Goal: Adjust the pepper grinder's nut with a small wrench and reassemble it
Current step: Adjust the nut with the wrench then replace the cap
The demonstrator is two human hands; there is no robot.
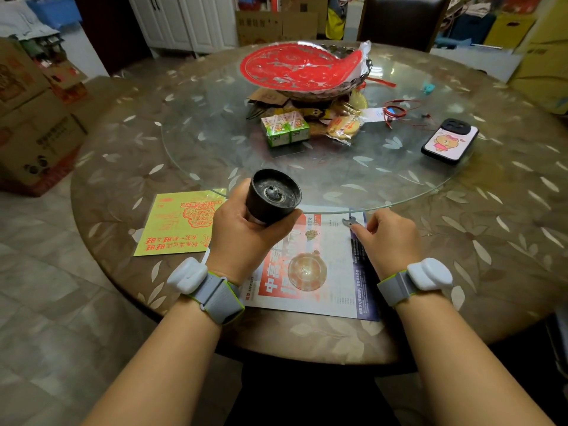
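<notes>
Left hand (242, 232) wraps the stiff, light-looking grinder (273, 195); right hand (388, 238), fingers loosely curled, touches the thin wrench (350, 222); pinch its shank.

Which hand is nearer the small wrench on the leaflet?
Right. The right hand has its fingertips at the wrench, which lies on the leaflet, seemingly touching its handle. The left hand is off to the wrench's left, raised, gripping the grinder.

**A lived-in home dining room**

A round dining table (461, 272) carries a glass turntable (215, 142) with snacks and juice cartons (284, 129) at its middle. White cupboards (184, 20), a dining chair (402, 20) and stacked cardboard boxes (33, 118) stand around.
</notes>
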